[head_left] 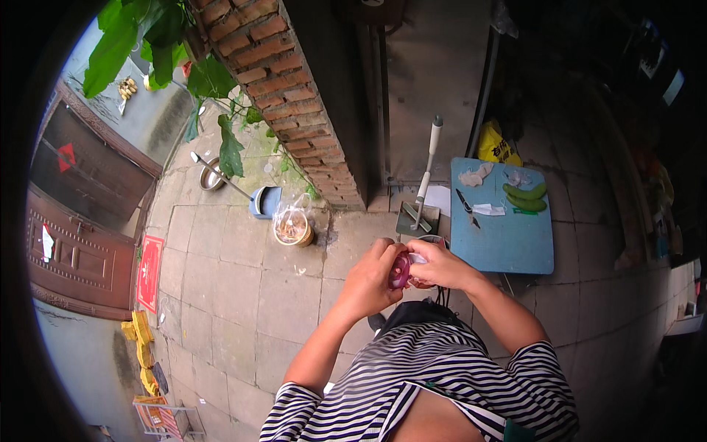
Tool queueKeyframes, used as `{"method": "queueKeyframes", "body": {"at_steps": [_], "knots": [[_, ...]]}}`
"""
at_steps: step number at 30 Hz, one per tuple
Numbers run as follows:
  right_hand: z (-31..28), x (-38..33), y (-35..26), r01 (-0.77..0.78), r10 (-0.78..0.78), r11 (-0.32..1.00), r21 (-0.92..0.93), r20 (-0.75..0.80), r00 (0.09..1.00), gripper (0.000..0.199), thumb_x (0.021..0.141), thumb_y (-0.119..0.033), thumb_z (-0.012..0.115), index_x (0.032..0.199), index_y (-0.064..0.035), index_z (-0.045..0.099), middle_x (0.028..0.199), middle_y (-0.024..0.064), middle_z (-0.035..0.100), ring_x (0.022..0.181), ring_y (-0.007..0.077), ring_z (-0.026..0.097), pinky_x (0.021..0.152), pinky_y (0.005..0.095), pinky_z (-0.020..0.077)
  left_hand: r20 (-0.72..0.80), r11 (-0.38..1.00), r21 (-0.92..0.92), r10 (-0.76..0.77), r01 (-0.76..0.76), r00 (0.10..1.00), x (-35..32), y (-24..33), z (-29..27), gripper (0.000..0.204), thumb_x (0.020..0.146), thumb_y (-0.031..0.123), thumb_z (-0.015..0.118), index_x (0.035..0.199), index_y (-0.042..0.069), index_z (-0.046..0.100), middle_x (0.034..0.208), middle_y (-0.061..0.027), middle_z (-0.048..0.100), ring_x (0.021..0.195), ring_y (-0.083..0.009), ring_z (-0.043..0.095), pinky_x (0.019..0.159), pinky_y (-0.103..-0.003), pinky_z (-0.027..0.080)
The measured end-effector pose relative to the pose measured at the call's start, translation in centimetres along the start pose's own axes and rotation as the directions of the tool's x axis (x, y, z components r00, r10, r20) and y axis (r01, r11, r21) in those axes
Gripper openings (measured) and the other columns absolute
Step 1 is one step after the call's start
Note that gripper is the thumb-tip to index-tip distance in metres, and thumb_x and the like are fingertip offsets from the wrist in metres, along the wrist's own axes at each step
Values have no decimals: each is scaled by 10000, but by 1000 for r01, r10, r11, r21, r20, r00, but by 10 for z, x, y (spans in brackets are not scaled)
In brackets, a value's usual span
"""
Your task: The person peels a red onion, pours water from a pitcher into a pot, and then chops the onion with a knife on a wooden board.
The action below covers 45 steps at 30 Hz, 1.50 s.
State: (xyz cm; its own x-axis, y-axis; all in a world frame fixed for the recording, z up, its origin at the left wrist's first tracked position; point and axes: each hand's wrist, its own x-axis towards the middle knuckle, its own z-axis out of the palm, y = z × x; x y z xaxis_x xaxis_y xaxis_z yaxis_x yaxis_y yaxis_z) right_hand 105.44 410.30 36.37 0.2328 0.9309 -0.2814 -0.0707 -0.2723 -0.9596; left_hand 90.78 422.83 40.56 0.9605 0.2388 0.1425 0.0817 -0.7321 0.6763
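Note:
In front of my body, both hands meet around a round, purple-red onion (400,271). My left hand (373,278) is closed around its left side, with the thumb and fingers curled. My right hand (446,267) grips its right side, fingers bent inward against it. A pale, whitish piece (417,259) shows by the right fingers; whether it is peel or something else I cannot tell. Just beyond the hands, the rim of a container (434,239) is partly hidden behind them.
A low blue table (501,247) at the right bears two long green vegetables (526,197), a knife (463,200) and crumpled tissue (476,174). A long-handled broom (425,184) stands in a green dustpan (409,219). A lined bucket (293,228) sits left, near a brick pillar (294,96).

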Motion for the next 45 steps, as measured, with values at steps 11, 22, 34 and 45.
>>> {"method": "queueKeyframes", "body": {"at_steps": [11, 22, 34, 45], "knots": [[3, 5, 11, 161, -145, 974, 162, -105, 984, 175, 822, -15, 497, 987, -21, 556, 810, -15, 552, 624, 48, 490, 499, 237, 393, 146, 411, -889, -163, 202, 976, -5, -22, 6, 699, 693, 48, 743, 1303, 104, 407, 1146, -65, 520, 1036, -158, 546, 888, -310, 475], [17, -4, -8, 284, -317, 946, -158, -256, 913, 96, 885, -53, 553, 974, -24, 570, 794, 16, 587, 651, 30, 542, 516, 218, 439, 263, 25, -956, -361, 291, 895, -8, -49, 48, 554, 877, 401, 646, 1300, 87, 476, 1084, -46, 583, 919, -144, 568, 759, -268, 476], [-9, -11, -4, 176, -57, 908, 380, -303, 951, 239, 866, -8, 455, 1073, -71, 556, 818, 21, 581, 551, 27, 453, 427, 163, 338, 100, 59, -991, -287, 122, 953, -12, -37, 35, 716, 757, 273, 754, 1376, 90, 445, 1172, -64, 556, 977, -151, 568, 849, -248, 482], [8, -13, -6, 41, -25, 910, 412, -44, 999, 169, 976, -212, 544, 1037, -56, 521, 753, 8, 556, 571, 54, 506, 483, 196, 415, -112, 774, -629, -179, 69, 977, -8, -20, 21, 938, 567, 4, 720, 1442, 97, 393, 1252, -84, 467, 1170, -201, 475, 998, -313, 401]]}}
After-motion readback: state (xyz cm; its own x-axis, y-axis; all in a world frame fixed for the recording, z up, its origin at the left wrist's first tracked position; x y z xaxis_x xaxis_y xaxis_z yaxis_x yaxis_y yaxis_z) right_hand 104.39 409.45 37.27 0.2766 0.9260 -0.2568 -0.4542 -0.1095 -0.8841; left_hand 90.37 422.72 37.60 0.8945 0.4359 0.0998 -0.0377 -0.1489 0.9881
